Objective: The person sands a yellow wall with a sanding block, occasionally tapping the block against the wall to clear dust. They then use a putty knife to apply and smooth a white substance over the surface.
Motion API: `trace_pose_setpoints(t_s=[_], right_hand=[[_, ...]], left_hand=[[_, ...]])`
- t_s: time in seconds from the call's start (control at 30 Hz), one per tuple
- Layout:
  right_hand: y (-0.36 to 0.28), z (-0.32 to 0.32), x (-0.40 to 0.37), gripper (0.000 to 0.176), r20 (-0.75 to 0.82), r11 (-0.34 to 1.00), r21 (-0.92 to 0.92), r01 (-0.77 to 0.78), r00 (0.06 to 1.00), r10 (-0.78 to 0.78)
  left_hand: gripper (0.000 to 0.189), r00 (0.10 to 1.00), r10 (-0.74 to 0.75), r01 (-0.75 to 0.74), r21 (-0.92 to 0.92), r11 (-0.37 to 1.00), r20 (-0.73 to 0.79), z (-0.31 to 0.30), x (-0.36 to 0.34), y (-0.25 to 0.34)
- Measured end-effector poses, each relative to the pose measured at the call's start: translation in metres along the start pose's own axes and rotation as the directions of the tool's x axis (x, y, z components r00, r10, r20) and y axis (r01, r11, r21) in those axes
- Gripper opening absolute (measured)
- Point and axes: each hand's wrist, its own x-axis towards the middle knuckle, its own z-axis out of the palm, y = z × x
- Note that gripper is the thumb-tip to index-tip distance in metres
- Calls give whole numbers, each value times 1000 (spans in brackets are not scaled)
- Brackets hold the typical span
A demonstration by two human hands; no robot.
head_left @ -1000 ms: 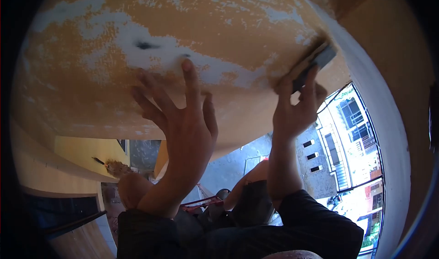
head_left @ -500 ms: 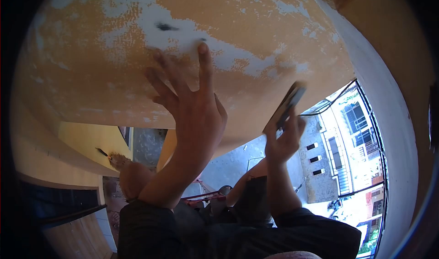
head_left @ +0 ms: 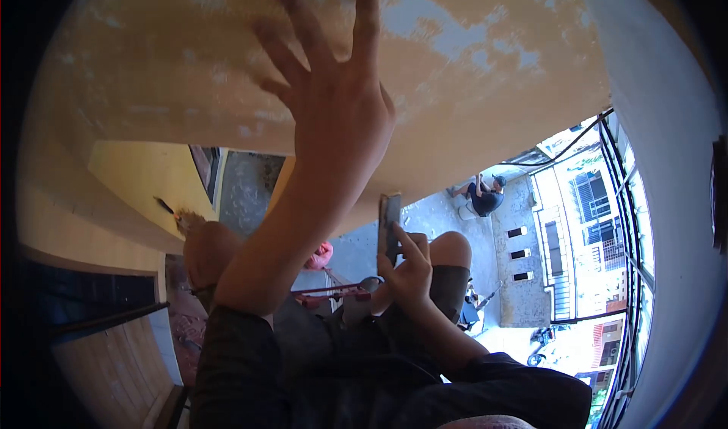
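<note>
My left hand is raised with its fingers spread against the patchy orange and white surface, and nothing is in it. Lower and to the right, my right hand is closed around a flat, narrow tool with a pale edge. The tool stands roughly upright beside the lower edge of the painted surface. Its exact kind cannot be made out. The fingertips of my left hand are slightly blurred.
Below are my bent knees and a red metal frame. Another person in dark clothes sits far below by a grey wall. Black cables hang at the right. A dark opening lies lower left.
My right hand has moved down and left with the tool, away from the painted surface's right part. My left hand appears higher in view. The seated person has come into view.
</note>
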Motion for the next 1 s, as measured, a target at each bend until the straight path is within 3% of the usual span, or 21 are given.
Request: trace_pose_setpoints(t_s=[0.07,0.17,0.27,0.3,0.43,0.5,0.53,0.6,0.63,0.73,0.8,1.0], right_hand=[[-9,10,-3,58,51,998,57,-15,999,12],[-19,21,-6,58,91,990,140,-3,996,-10],[-19,33,-9,57,127,986,162,-28,992,8],[-25,36,-12,59,159,978,190,-81,986,51],[-29,41,-11,64,185,961,260,-91,982,43],[-25,44,-14,64,190,953,281,-109,980,56],[-23,45,-16,64,207,947,293,-132,976,72],[-17,44,-17,65,209,945,289,-151,974,91],[-11,44,-18,65,205,949,281,-141,975,84],[2,49,-18,61,160,963,230,-142,981,107],[3,46,-14,60,131,927,331,-176,982,139],[18,32,-11,59,89,873,414,-258,966,244]], left_hand=[[79,999,34,-28,-133,991,37,-1,0,-3],[78,990,141,-142,-26,990,-27,-3,0,-9],[74,996,84,-84,-37,996,-15,-4,-3,-11],[69,907,165,-39,315,948,-386,31,6,-17],[77,969,107,-60,208,976,-222,12,-7,-14],[75,998,-31,32,27,999,-52,-1,-11,-5],[75,998,-37,38,15,999,-48,2,-9,-8],[75,974,138,-120,111,987,-178,12,-12,-21],[75,979,135,-119,109,987,-155,18,-20,-25],[74,995,80,-87,143,986,55,27,-83,-46],[73,971,49,-97,197,976,232,18,-130,-64],[71,957,-26,-19,154,988,288,32,-165,-48]])
